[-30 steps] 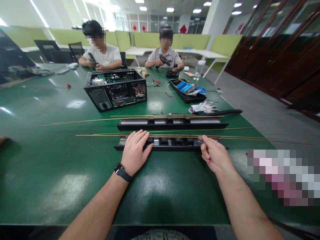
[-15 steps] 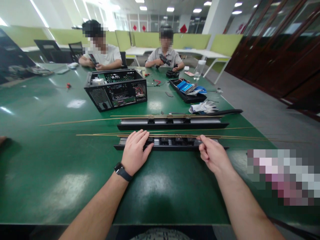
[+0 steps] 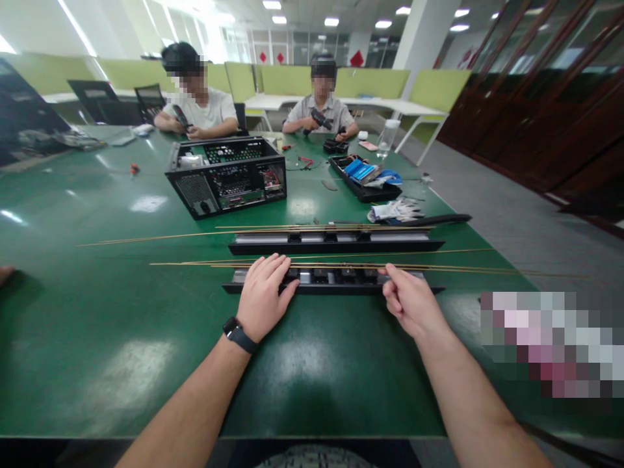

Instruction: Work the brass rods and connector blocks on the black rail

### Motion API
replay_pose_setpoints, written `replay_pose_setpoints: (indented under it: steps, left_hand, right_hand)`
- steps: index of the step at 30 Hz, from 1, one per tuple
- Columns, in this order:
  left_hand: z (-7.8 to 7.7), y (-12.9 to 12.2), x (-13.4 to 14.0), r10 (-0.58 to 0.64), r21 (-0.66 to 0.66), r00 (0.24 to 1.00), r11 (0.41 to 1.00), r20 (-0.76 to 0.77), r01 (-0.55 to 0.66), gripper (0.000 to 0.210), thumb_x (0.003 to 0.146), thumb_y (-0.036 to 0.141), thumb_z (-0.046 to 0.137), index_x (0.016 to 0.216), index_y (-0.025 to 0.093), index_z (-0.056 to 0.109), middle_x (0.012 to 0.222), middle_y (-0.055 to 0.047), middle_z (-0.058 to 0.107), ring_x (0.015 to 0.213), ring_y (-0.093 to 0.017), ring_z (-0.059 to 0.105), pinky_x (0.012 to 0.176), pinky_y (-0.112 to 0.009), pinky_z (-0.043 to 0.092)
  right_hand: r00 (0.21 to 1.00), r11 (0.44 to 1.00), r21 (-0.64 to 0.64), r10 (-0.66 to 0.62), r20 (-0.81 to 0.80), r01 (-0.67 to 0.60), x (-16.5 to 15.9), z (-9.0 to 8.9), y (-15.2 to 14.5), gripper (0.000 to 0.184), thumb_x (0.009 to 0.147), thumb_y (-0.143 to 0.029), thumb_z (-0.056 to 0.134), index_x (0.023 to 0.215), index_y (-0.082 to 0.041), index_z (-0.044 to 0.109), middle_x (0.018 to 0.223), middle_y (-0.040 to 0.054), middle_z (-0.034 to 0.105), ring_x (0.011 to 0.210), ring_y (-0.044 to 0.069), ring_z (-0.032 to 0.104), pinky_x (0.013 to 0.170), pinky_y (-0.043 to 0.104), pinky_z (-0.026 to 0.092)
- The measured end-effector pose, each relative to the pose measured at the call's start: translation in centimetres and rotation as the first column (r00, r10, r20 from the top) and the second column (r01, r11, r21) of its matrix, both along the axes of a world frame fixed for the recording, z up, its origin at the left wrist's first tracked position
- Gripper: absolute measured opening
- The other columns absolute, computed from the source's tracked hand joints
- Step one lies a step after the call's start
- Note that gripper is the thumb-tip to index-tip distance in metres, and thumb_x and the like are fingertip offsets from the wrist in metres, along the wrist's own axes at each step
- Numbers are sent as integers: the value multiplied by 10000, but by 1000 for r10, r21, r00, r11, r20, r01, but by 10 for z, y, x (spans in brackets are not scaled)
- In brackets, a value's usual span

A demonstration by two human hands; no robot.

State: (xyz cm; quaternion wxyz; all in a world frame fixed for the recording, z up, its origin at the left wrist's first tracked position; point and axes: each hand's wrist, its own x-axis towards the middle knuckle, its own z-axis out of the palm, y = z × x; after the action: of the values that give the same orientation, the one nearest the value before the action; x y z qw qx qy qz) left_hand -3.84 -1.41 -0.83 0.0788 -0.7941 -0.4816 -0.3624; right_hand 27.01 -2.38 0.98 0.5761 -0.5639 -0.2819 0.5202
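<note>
My left hand (image 3: 266, 286) lies flat across the left part of the near black rail (image 3: 331, 289), fingers stretched out and thumb apart. It wears a dark watch at the wrist. My right hand (image 3: 409, 296) is closed in a pinch at the rail's right part, on a thin golden rod (image 3: 336, 265). Several such rods run lengthwise over the rail and stick out past both its ends. Silver strips and dark blocks show inside the rail. Just beyond lies a second black rail (image 3: 336, 247) with more golden rods along its back.
An open black computer case (image 3: 227, 175) stands beyond the rails at left. White gloves (image 3: 397, 210), a black tray (image 3: 365, 185) with blue items and a clear bottle (image 3: 389, 138) are at right. Two people sit across the green table (image 3: 121, 292), holding dark tools. Another person's fingers show at far left.
My right hand has moved slightly left, and the golden rod in it has slid left too. My left hand keeps its place on the near rail.
</note>
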Motion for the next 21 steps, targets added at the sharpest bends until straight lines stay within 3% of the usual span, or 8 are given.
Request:
replay_pose_setpoints:
  steps: [5,10,16,21]
  left_hand:
    - [0,0,0,-1,2,1000,1000,-8,1,408,969,330,659,1349,186,635,1358,-124,704,1333,-303,617,1182,-523,436]
    - [0,0,1,-3,7,1000,1000,3,3,402,974,332,648,1351,191,640,1356,-127,705,1329,-303,621,1180,-531,441]
    - [0,0,0,-11,-1,1000,1000,13,11,413,970,331,647,1363,204,638,1360,-126,703,1330,-306,620,1175,-540,446]
    - [0,0,0,-4,-10,1000,1000,12,4,412,968,339,651,1357,205,641,1358,-128,704,1327,-308,622,1170,-544,450]
  right_hand:
    - [990,990,29,-138,-15,138,1,1,0,324,816,-445,801,904,-170,654,499,-62,563,286,47,324,250,158,214]
    - [1000,1000,-13,19,12,-19,-7,3,-1,356,816,-469,808,928,-164,662,507,-47,580,289,43,321,251,149,200]
    - [988,989,21,-144,-54,145,1,2,1,275,859,-419,764,914,-174,652,515,-58,576,290,50,333,244,159,228]
    - [998,998,31,-58,-13,59,0,1,0,349,799,-460,831,896,-171,662,517,-57,575,295,45,335,245,152,222]
